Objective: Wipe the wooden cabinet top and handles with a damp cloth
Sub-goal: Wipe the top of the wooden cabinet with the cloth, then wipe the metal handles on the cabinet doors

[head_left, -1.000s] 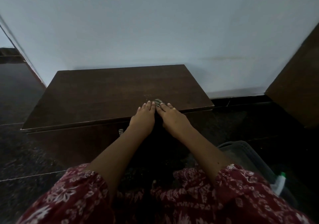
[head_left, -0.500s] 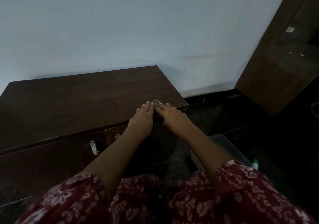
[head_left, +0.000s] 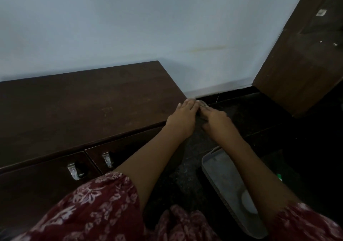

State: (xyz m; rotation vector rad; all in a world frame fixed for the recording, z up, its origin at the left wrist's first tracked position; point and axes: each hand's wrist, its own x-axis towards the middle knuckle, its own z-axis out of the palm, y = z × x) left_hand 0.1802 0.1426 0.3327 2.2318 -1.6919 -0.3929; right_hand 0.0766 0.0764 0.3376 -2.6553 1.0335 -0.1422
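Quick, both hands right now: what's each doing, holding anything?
Left hand: flat, fingers extended, on the cabinet top's right front corner.
Right hand: beside it, past the corner; grip cannot be told.

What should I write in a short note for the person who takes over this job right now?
Left hand: flat, palm down, at the right front corner of the cabinet top.
Right hand: beside the left, just past that corner; a bit of cloth shows at its fingertips. Who grips the cloth cannot be told.
Handles: two metal ones on the cabinet front, lower left, not touched now.
Basin: grey, on the floor by the right arm.
Done: cannot tell how much of the top is wiped.
Left: judging by this, finish the top, then wipe both handles.
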